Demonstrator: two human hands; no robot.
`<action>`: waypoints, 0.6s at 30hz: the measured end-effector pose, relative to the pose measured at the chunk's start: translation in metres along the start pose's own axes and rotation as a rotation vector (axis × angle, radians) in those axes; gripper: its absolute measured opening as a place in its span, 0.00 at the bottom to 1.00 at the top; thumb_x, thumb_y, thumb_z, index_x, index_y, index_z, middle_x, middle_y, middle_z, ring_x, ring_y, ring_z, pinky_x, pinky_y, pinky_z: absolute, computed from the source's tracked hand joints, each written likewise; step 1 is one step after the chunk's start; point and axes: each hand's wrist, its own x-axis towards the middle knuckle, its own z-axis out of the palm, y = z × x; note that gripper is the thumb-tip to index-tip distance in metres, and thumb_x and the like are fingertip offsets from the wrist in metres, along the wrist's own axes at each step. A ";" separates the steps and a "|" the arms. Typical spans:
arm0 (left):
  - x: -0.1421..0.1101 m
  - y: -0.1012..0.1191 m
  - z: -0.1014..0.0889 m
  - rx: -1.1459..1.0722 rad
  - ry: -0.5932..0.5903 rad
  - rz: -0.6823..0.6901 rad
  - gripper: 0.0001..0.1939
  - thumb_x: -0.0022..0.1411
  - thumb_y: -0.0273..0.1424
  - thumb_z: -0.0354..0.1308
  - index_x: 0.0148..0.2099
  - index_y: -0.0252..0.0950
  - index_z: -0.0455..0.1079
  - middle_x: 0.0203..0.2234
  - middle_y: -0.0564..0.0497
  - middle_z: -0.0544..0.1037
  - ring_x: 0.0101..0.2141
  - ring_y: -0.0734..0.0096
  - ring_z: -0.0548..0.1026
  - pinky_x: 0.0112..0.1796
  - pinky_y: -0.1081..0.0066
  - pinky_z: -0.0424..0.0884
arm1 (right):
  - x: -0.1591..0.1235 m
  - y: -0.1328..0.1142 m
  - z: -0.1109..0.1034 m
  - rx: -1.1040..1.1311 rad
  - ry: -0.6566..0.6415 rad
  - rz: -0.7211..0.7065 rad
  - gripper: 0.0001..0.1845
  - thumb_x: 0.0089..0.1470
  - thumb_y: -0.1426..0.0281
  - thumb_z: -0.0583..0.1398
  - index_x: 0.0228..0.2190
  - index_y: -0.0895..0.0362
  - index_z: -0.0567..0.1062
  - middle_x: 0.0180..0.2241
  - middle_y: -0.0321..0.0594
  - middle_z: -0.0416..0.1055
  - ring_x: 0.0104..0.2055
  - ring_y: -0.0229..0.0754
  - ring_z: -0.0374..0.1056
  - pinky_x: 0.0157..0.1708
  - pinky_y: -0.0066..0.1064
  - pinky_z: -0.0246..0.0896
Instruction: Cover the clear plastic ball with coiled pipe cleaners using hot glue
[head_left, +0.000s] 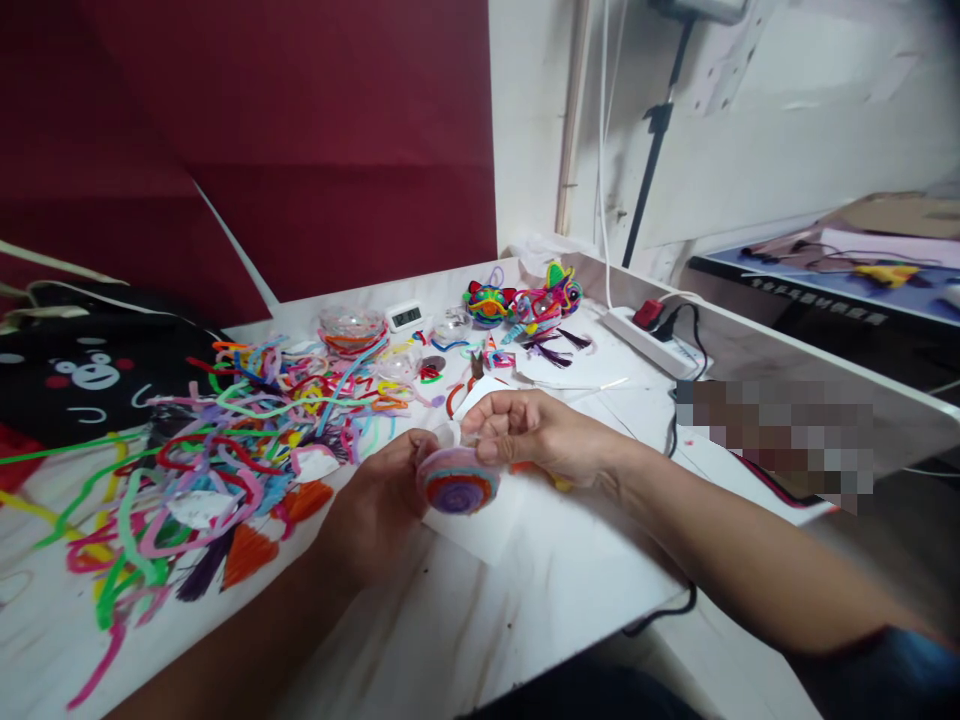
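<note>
Above the near middle of the table, my left hand [394, 510] grips the left side of a small round craft piece [459, 487]. Coils of pipe cleaner in purple, orange, teal and pink cover its rounded face, which is turned toward me. On the opposite side, my right hand [525, 430] is closed, its thumb pressed on the upper right rim. Something whitish shows between the hands behind the rim; I cannot make out what it is. A sheet of white paper [487, 535] lies beneath them on the table.
Loose pipe cleaners [255, 440] and tassels [251, 555] spread across the left. Behind stand a clear bowl [352, 330], a digital clock [406, 316] and colourful finished figures [525, 305]. Scissors [477, 368] lie past my hands. A power strip [652, 340] runs along the right edge.
</note>
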 end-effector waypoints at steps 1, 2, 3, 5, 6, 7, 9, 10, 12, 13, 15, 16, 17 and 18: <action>-0.001 0.000 0.001 0.035 -0.004 -0.011 0.19 0.46 0.42 0.83 0.31 0.35 0.80 0.24 0.52 0.81 0.25 0.68 0.78 0.29 0.71 0.78 | 0.000 0.000 0.000 -0.013 -0.016 0.013 0.28 0.36 0.64 0.85 0.36 0.58 0.81 0.25 0.29 0.80 0.26 0.32 0.74 0.30 0.24 0.68; -0.001 -0.001 0.002 0.070 -0.005 -0.022 0.20 0.46 0.43 0.83 0.30 0.36 0.80 0.23 0.51 0.81 0.25 0.67 0.78 0.29 0.70 0.78 | -0.001 0.001 0.000 -0.022 -0.032 0.024 0.27 0.37 0.65 0.85 0.36 0.58 0.81 0.26 0.30 0.81 0.26 0.32 0.74 0.31 0.24 0.68; -0.002 -0.001 0.002 0.102 -0.004 -0.033 0.20 0.46 0.43 0.83 0.28 0.36 0.79 0.23 0.51 0.80 0.25 0.67 0.79 0.29 0.70 0.78 | -0.001 0.002 0.000 -0.029 -0.049 0.036 0.26 0.37 0.67 0.84 0.36 0.58 0.81 0.26 0.30 0.81 0.27 0.32 0.75 0.32 0.24 0.69; -0.003 -0.002 0.002 0.158 0.002 -0.062 0.19 0.44 0.40 0.84 0.25 0.36 0.77 0.22 0.50 0.79 0.24 0.66 0.79 0.28 0.71 0.77 | -0.002 0.003 0.001 -0.032 -0.080 0.058 0.24 0.39 0.70 0.83 0.36 0.58 0.81 0.28 0.30 0.82 0.29 0.33 0.77 0.34 0.25 0.70; -0.003 -0.003 0.001 0.183 0.004 -0.074 0.19 0.44 0.39 0.84 0.25 0.36 0.77 0.22 0.50 0.79 0.24 0.66 0.79 0.28 0.72 0.75 | -0.002 0.003 0.002 -0.030 -0.093 0.069 0.23 0.40 0.71 0.83 0.36 0.58 0.81 0.28 0.31 0.82 0.30 0.34 0.77 0.35 0.25 0.71; -0.004 -0.003 0.001 0.205 0.005 -0.081 0.18 0.43 0.38 0.84 0.25 0.36 0.78 0.22 0.49 0.80 0.24 0.66 0.79 0.27 0.72 0.75 | -0.002 0.004 0.002 -0.029 -0.101 0.079 0.22 0.40 0.73 0.82 0.36 0.58 0.81 0.29 0.31 0.82 0.31 0.34 0.78 0.36 0.25 0.71; -0.004 -0.002 0.000 0.234 0.001 -0.092 0.16 0.43 0.36 0.83 0.25 0.36 0.79 0.22 0.47 0.80 0.25 0.65 0.79 0.27 0.72 0.74 | -0.003 0.004 0.002 -0.036 -0.107 0.095 0.20 0.42 0.75 0.80 0.36 0.58 0.81 0.30 0.32 0.83 0.32 0.35 0.79 0.37 0.26 0.72; -0.004 -0.002 0.001 0.236 -0.003 -0.099 0.16 0.43 0.35 0.83 0.26 0.35 0.80 0.22 0.47 0.80 0.25 0.65 0.79 0.28 0.72 0.74 | -0.003 0.004 0.002 -0.042 -0.105 0.101 0.19 0.43 0.75 0.80 0.36 0.58 0.82 0.30 0.32 0.83 0.33 0.35 0.79 0.38 0.26 0.72; -0.005 -0.002 0.003 0.226 -0.001 -0.107 0.16 0.41 0.35 0.84 0.25 0.35 0.79 0.21 0.48 0.80 0.23 0.68 0.78 0.27 0.73 0.73 | -0.003 0.005 0.003 -0.055 -0.102 0.113 0.19 0.43 0.75 0.80 0.36 0.58 0.81 0.31 0.33 0.83 0.33 0.35 0.79 0.38 0.26 0.72; -0.006 -0.002 0.005 0.220 0.003 -0.110 0.17 0.41 0.34 0.84 0.25 0.35 0.79 0.21 0.49 0.79 0.23 0.70 0.77 0.26 0.74 0.72 | -0.004 0.005 0.003 -0.060 -0.102 0.117 0.19 0.42 0.75 0.80 0.36 0.58 0.81 0.31 0.33 0.83 0.33 0.35 0.79 0.38 0.26 0.72; -0.007 -0.002 0.009 0.216 0.010 -0.112 0.18 0.40 0.33 0.85 0.24 0.35 0.78 0.20 0.52 0.78 0.22 0.74 0.75 0.25 0.76 0.70 | -0.004 0.005 0.003 -0.073 -0.105 0.123 0.22 0.40 0.73 0.82 0.36 0.58 0.81 0.30 0.32 0.82 0.31 0.34 0.78 0.37 0.26 0.71; -0.008 -0.002 0.011 0.215 0.015 -0.111 0.19 0.39 0.33 0.85 0.24 0.35 0.77 0.19 0.53 0.78 0.22 0.75 0.74 0.25 0.77 0.69 | -0.005 0.005 0.004 -0.083 -0.104 0.124 0.24 0.39 0.72 0.82 0.36 0.58 0.80 0.29 0.32 0.82 0.31 0.34 0.77 0.36 0.26 0.71; -0.009 -0.002 0.012 0.217 0.023 -0.108 0.20 0.38 0.33 0.85 0.24 0.35 0.76 0.19 0.54 0.78 0.22 0.76 0.74 0.26 0.77 0.69 | -0.005 0.005 0.004 -0.095 -0.101 0.122 0.25 0.38 0.71 0.83 0.36 0.58 0.80 0.29 0.31 0.81 0.30 0.34 0.76 0.35 0.26 0.70; -0.009 -0.003 0.013 0.221 0.037 -0.105 0.21 0.37 0.33 0.85 0.23 0.35 0.75 0.19 0.55 0.78 0.22 0.76 0.74 0.26 0.77 0.70 | -0.005 0.005 0.005 -0.104 -0.098 0.118 0.25 0.38 0.70 0.83 0.36 0.58 0.80 0.28 0.31 0.81 0.30 0.33 0.76 0.34 0.26 0.69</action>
